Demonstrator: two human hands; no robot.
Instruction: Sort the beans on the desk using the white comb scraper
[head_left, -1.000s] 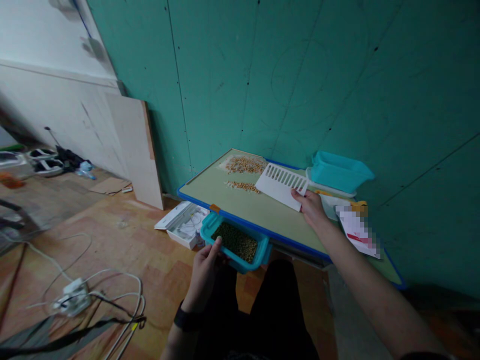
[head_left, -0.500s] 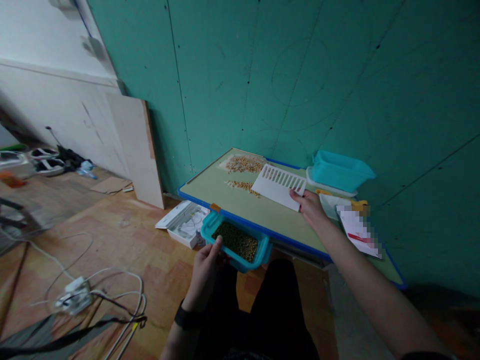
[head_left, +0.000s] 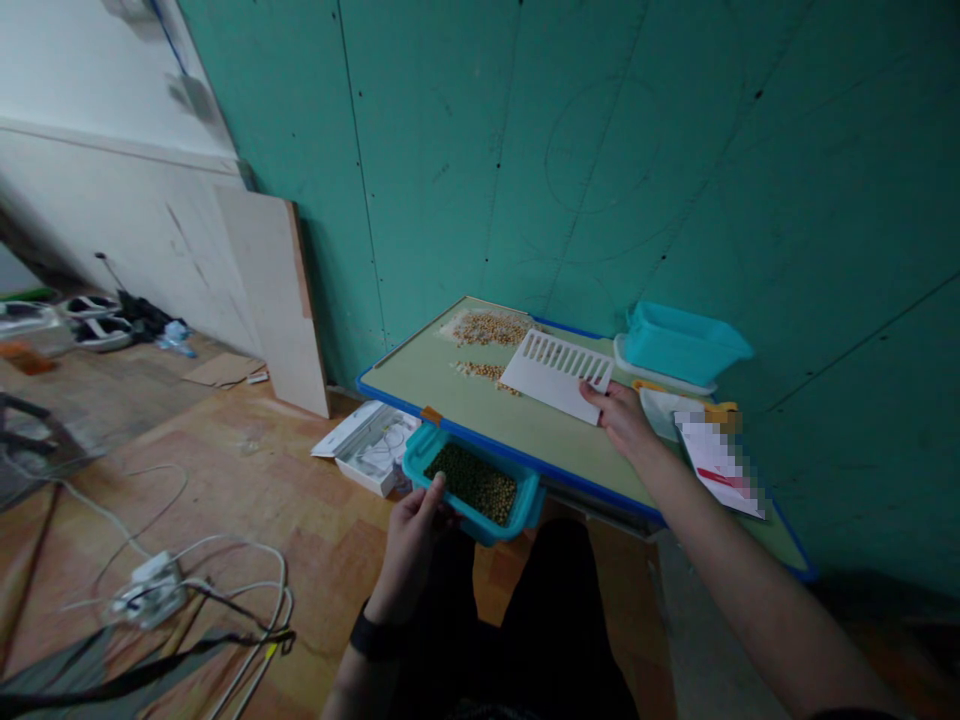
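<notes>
My left hand [head_left: 411, 540] grips the near rim of a teal tray [head_left: 525, 497] filled with green beans, held just below the front edge of the small blue-rimmed table [head_left: 450, 395]. My right hand [head_left: 621, 412] pinches the near corner of a white slotted scraper [head_left: 556, 373] that lies flat on the tabletop. The scraper's far edge touches a small heap of yellow beans [head_left: 482, 371]. A bigger heap of yellow beans [head_left: 491, 327] lies at the table's far left corner.
A teal tub [head_left: 681, 345] on a white lid stands at the table's back right, with paper [head_left: 718, 462] in front of it. On the wooden floor lie an open white box [head_left: 371, 446], a power strip [head_left: 150, 590] with cables, and a leaning board [head_left: 274, 300].
My right hand has slid the scraper leftwards across the table until it meets the small heap of yellow beans. The left hand and tray have stayed put.
</notes>
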